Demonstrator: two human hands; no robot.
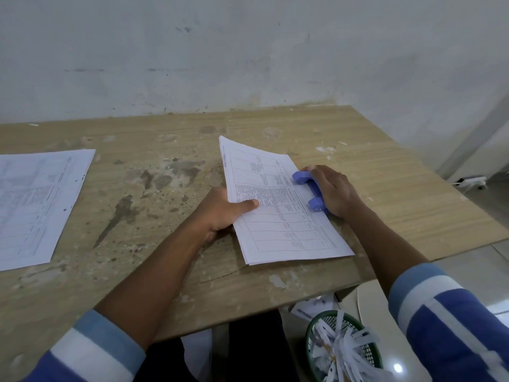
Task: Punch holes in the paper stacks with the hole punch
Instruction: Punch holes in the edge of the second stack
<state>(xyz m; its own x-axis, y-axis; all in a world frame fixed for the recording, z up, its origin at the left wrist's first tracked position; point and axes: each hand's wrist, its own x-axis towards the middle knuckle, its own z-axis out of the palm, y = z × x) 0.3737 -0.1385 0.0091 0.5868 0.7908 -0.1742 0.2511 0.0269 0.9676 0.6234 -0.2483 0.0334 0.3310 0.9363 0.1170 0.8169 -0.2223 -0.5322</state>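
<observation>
Thin stack of white printed table sheets (278,205) lies skewed at bench (165,271) centre-right, right edge fed into blue plastic two-hole punch (309,190) at its 3 o'clock. Left hand (223,213) pinches the stack's left edge, thumb on top. Right hand (333,191) presses flat on the punch. Second white printed sheet pile (35,205) at 9 o'clock, holes visible along its right edge.

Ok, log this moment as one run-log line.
left hand: holds paper stack | right hand: on hole punch at stack's right edge | punched sheets: lying far left
</observation>
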